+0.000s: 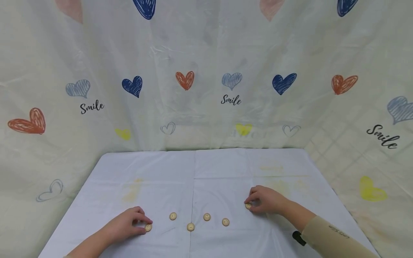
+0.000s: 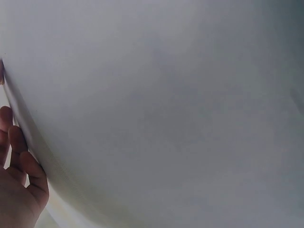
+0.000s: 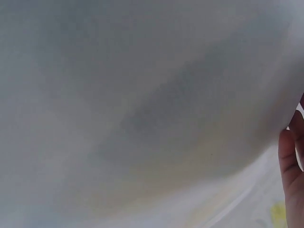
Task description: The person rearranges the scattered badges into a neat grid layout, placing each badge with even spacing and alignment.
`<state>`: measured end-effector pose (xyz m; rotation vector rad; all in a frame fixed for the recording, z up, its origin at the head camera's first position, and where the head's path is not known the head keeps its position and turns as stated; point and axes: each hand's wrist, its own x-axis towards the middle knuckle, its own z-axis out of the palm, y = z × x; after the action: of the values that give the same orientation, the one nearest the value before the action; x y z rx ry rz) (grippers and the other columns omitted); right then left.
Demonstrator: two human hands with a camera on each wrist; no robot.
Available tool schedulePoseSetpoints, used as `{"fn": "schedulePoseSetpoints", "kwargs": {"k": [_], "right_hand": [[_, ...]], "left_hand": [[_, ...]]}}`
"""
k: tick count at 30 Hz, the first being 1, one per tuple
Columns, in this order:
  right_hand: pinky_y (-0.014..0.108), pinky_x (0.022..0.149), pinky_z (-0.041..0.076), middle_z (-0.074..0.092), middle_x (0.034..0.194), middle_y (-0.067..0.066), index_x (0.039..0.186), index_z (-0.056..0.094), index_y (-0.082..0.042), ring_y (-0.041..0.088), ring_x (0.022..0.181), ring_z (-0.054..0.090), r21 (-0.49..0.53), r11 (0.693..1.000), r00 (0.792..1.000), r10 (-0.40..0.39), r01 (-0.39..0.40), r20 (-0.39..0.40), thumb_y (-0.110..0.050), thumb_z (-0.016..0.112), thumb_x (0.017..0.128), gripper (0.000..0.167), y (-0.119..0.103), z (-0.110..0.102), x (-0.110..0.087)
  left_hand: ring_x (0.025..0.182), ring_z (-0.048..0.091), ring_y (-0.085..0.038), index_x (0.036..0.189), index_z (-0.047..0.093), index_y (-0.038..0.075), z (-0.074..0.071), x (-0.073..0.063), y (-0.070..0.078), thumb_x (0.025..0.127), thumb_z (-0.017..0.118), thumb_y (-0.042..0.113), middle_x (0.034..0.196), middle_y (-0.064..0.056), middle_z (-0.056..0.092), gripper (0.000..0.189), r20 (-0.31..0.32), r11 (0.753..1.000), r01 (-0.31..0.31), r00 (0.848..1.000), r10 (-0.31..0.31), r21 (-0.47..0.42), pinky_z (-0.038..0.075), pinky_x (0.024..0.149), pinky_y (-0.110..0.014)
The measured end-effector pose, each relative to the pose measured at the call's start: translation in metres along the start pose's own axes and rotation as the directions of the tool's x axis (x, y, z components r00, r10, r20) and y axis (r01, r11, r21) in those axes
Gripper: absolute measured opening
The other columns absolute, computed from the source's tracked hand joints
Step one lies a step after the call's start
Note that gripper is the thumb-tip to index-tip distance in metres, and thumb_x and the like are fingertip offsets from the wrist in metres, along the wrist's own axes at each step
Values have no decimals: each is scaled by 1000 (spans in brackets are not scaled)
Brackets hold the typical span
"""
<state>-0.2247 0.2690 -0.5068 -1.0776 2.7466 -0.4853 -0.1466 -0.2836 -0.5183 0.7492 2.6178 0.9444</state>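
Note:
In the head view my left hand (image 1: 126, 224) is at the left of the white-covered table, its thumb and index finger pinching a small round wooden button (image 1: 148, 228). Over on the right, my right hand (image 1: 267, 200) pinches another wooden button (image 1: 248, 206), close to the tabletop. Between the hands several more wooden buttons lie apart in an uneven row, among them one at the left (image 1: 172, 216) and one nearer the front (image 1: 190, 227). Both wrist views show mostly pale cloth, with fingers of the left hand (image 2: 21, 180) and right hand (image 3: 293, 161) at the edges; no button appears there.
A white cloth (image 1: 219, 165) with fold lines and faint yellow stains covers the table. Behind and beside it hangs a pale curtain (image 1: 206, 111) printed with hearts and "Smile". A black strap end (image 1: 299, 238) sticks out by the right sleeve (image 1: 332, 238).

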Motion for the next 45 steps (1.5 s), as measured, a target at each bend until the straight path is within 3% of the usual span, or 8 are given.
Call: {"fn": "schedulePoseSetpoints", "kwargs": {"k": [9,16,25,35,45], "right_hand": [[29,76,48,59,94,-15,102,78,-25,4,84,54,36,999,998,2,0,-58,-27,79,84,17,0,-3,1],[29,76,49,60,92,-19,102,78,-26,4,84,56,54,998,999,32,-30,-41,-27,79,85,18,-5,-6,14],[30,74,48,59,85,-18,100,78,-27,4,80,54,69,991,993,114,-116,27,-27,78,85,15,-23,-9,56],[31,74,46,59,82,-12,101,78,-26,8,77,53,145,978,988,139,-147,65,-27,76,87,14,-43,-6,114],[32,77,44,58,83,-10,101,77,-24,10,79,52,80,987,989,131,-137,72,-27,75,88,14,-53,2,153]], "left_hand": [[84,49,-4,105,79,26,-3,6,0,82,80,36,95,13,55,25,22,999,33,999,-32,-23,42,74,-27],[84,51,-3,105,79,27,-5,8,-2,82,80,35,93,14,57,25,36,999,40,999,-39,-34,43,74,-26],[85,51,-3,105,79,27,-8,9,-3,82,81,34,94,14,57,24,44,998,49,998,-48,-36,43,75,-25],[85,53,-4,103,79,24,-4,6,-8,80,82,32,93,11,59,24,55,994,70,996,-66,-88,43,75,-24],[83,52,-5,102,79,25,-1,8,-7,79,83,30,92,10,58,24,73,989,105,993,-97,-107,43,73,-25]]}}
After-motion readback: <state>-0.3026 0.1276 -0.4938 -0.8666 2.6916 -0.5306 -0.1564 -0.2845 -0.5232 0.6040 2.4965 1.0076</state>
